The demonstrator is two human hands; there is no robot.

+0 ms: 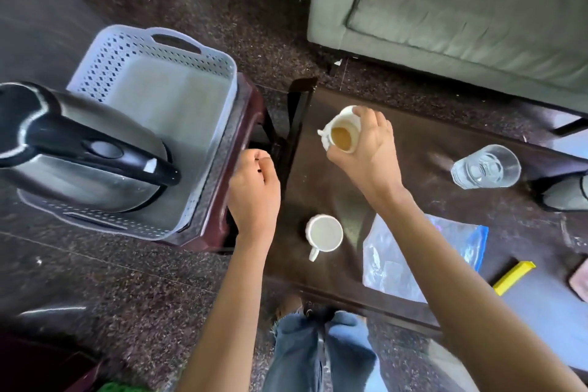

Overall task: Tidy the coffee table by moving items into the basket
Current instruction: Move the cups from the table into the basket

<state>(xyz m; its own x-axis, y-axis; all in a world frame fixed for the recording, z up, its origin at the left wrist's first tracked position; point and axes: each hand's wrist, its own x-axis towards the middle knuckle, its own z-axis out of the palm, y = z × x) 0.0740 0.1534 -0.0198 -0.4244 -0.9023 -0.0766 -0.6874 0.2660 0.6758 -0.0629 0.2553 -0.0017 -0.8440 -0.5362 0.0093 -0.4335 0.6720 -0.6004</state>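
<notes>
My right hand (pixel 369 149) grips a white cup (pixel 342 134) with brown liquid in it, held above the left end of the dark coffee table (pixel 413 200). My left hand (pixel 254 188) hovers in a loose fist with nothing in it, over the gap between the table and the stool. A pale perforated basket (pixel 203 73) rests on a dark red stool (pixel 251 105) at the left. A steel kettle (pixel 79 149) with a black handle stands in the basket's near end. A second white mug (pixel 324 234), empty, stands on the table near its front left.
On the table stand a clear glass (pixel 486 165), a clear plastic bag with a blue strip (pixel 420 258), a yellow bar (pixel 512 277) and a dark object (pixel 563 191) at the right edge. A grey-green sofa (pixel 461 16) lies beyond. The floor is dark speckled stone.
</notes>
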